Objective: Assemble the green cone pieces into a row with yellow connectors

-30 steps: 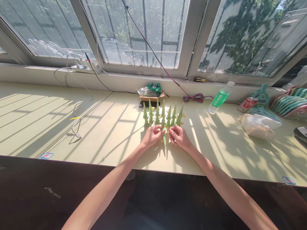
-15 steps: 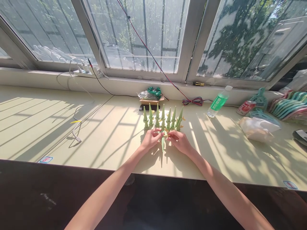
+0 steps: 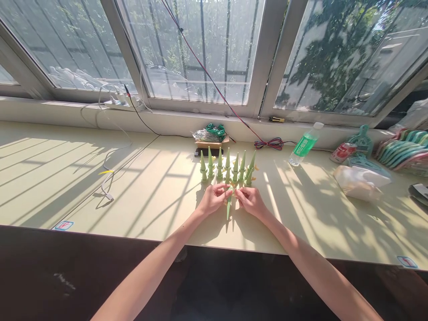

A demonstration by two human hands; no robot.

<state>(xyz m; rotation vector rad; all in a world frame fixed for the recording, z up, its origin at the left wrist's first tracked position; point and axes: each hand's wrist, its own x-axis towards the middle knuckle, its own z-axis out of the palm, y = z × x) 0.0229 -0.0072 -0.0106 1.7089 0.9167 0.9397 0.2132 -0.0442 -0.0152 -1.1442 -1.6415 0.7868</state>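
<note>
Several green cone-shaped pieces [image 3: 219,164] stand upright in rows on the pale table, small yellow parts showing at the right side of the group. In front of them, my left hand [image 3: 215,198] is closed on one green cone [image 3: 228,208], whose tip points down toward the table's front edge. My right hand [image 3: 250,199] meets it from the right, thumb and fingers pinched at the cone's upper end. What lies between the right fingertips is too small to make out.
Behind the cones are a small cardboard box [image 3: 212,143] with wrapped items and coiled red-black wire [image 3: 273,143]. Rightward stand a green-labelled bottle [image 3: 305,145], a red can [image 3: 343,152] and a white packet [image 3: 361,182]. A white cable [image 3: 107,189] lies at left.
Both hands have shifted slightly toward the table's front edge with the cone, and the right fingertips have drawn in closer to the left ones. The standing cones keep their arrangement.
</note>
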